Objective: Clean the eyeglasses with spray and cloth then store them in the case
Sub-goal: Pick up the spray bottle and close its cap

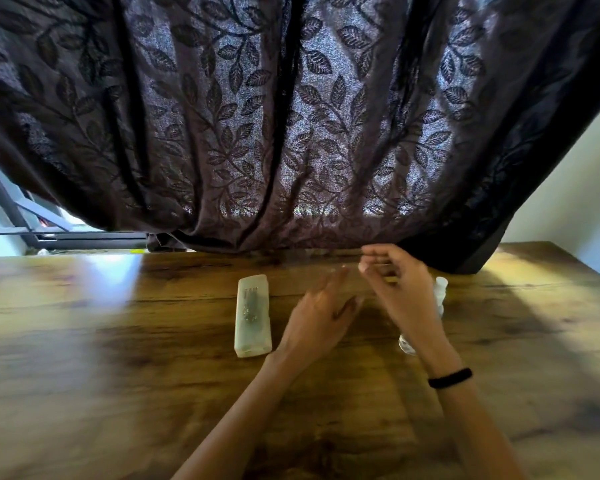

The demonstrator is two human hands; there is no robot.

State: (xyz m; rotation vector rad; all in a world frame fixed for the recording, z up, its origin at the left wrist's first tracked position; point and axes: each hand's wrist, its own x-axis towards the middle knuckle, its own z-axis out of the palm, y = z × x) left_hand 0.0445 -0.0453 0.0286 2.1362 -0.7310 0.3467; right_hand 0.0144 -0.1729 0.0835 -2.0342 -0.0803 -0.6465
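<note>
A pale, translucent eyeglass case (253, 317) lies shut on the wooden table (118, 358), with a dark shape showing through its lid. My left hand (321, 315) hovers just right of it, blurred, fingers apart and nothing seen in them. My right hand (394, 282) is raised near the curtain's hem with thumb and fingers curled together. A faint clear smear lies between the two hands' fingertips; I cannot tell whether it is the eyeglasses. A clear spray bottle (440, 294) lies on the table, mostly hidden behind my right wrist. No cloth is in view.
A dark curtain with a leaf pattern (291, 116) hangs down to the table's far edge. A grey metal frame (66, 233) stands behind the table at the left. A pale wall (575, 188) is at the right. A black band sits on my right wrist.
</note>
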